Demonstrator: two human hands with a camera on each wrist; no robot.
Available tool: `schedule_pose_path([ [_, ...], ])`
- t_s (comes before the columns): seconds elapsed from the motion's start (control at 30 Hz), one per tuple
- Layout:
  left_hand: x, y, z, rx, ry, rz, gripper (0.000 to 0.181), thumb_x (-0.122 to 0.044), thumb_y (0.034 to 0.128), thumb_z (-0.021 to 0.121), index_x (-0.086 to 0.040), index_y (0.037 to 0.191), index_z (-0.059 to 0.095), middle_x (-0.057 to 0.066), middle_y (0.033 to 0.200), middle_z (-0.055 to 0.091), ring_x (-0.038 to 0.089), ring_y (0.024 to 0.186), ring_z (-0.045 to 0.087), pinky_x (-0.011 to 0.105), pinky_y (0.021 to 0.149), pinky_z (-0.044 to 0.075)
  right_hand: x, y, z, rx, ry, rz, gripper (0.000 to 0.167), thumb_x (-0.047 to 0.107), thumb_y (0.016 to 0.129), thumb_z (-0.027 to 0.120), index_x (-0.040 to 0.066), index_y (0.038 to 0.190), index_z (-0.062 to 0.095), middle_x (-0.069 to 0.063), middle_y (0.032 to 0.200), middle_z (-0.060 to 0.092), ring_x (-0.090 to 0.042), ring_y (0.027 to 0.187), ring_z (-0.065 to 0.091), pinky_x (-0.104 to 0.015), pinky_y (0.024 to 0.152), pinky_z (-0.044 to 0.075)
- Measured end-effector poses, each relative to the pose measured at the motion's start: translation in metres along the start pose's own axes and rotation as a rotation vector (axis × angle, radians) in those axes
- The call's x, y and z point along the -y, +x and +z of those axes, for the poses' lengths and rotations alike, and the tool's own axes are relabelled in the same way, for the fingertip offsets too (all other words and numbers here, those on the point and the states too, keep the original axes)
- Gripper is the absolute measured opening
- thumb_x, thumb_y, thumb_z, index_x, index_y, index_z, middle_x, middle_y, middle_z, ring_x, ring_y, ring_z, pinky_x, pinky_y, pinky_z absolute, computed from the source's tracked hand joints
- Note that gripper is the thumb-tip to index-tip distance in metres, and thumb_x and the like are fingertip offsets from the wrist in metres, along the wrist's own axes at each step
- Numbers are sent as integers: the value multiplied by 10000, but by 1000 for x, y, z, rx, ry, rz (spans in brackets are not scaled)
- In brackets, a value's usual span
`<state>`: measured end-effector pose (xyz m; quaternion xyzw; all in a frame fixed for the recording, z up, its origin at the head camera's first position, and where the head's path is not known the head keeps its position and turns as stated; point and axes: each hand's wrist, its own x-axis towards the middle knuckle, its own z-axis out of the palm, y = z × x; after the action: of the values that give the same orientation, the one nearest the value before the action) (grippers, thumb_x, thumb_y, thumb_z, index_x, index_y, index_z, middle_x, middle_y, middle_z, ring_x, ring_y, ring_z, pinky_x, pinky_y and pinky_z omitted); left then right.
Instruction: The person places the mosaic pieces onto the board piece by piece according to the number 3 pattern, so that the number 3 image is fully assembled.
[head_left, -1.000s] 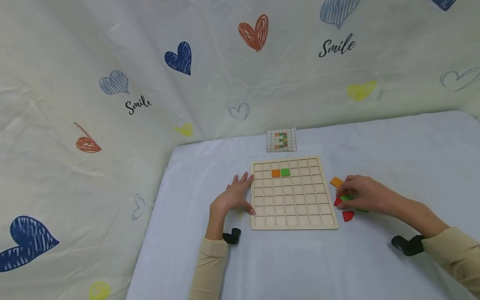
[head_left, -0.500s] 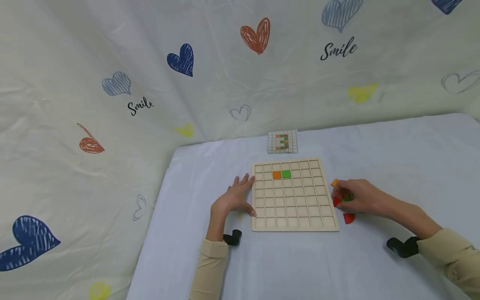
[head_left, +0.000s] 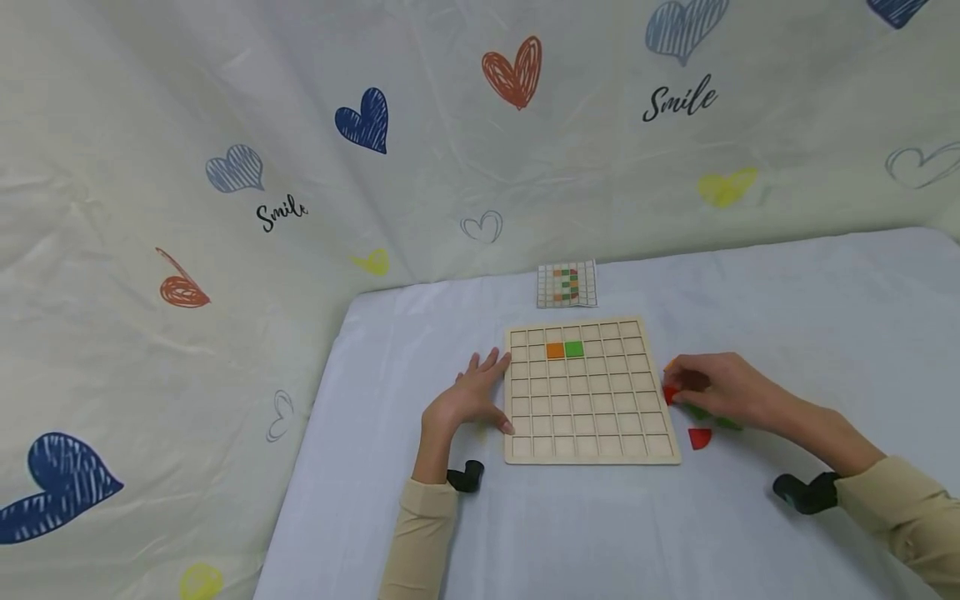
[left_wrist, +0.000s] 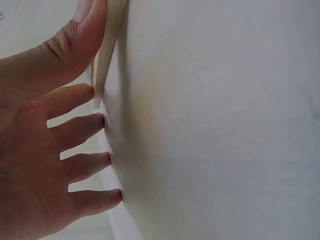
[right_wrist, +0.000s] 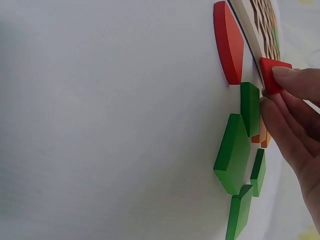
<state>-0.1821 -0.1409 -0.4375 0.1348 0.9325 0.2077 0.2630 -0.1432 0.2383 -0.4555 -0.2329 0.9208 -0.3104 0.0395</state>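
The right hand [head_left: 723,387] pinches a smooth red tile [right_wrist: 268,76] at the right edge of the pale wooden board [head_left: 585,404], which lies flat, its face a grid of square cells. The left hand [head_left: 467,398], fingers spread, touches the opposite edge. 2 squares, orange [head_left: 555,351] and green [head_left: 573,349], sit side by side in the grid. Near the right hand lie thick green blocks [right_wrist: 232,155] and 1 round-edged red piece [head_left: 700,438].

"Smile" lettering [head_left: 680,99], twice, on pale backdrop [head_left: 600,171]
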Motion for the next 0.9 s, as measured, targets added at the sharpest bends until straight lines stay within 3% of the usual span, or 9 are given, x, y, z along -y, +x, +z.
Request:
schedule_pose_path([
  [0.33,-1,-1,0,2,9,-9,1211,-225,713,957,-193,1662,207,37,1740,90,344,1608,-17,582,1282,112,-7,-1,-2,-81,19,-73,297,5,800,848,93,1078,790,47,984,764,1,831,643,-199,725,590],
  [0.63,-1,-1,0,2,12,-9,1203,-217,715,955,-186,1661,212,47,1740,90,348,1607,-14,577,1284,110,-2,9,-5,-69,71,42,243,21,860,799,75,1097,785,1,983,762,-95,822,675,-190,732,584],
  [0.9,-2,-2,-1,4,9,-10,1202,-211,720,952,-185,1662,207,48,1740,83,345,1608,-15,578,1284,109,1,24,-6,-45,75,106,214,100,909,770,89,1123,782,-4,1017,757,-192,934,684,-135,796,546],
])
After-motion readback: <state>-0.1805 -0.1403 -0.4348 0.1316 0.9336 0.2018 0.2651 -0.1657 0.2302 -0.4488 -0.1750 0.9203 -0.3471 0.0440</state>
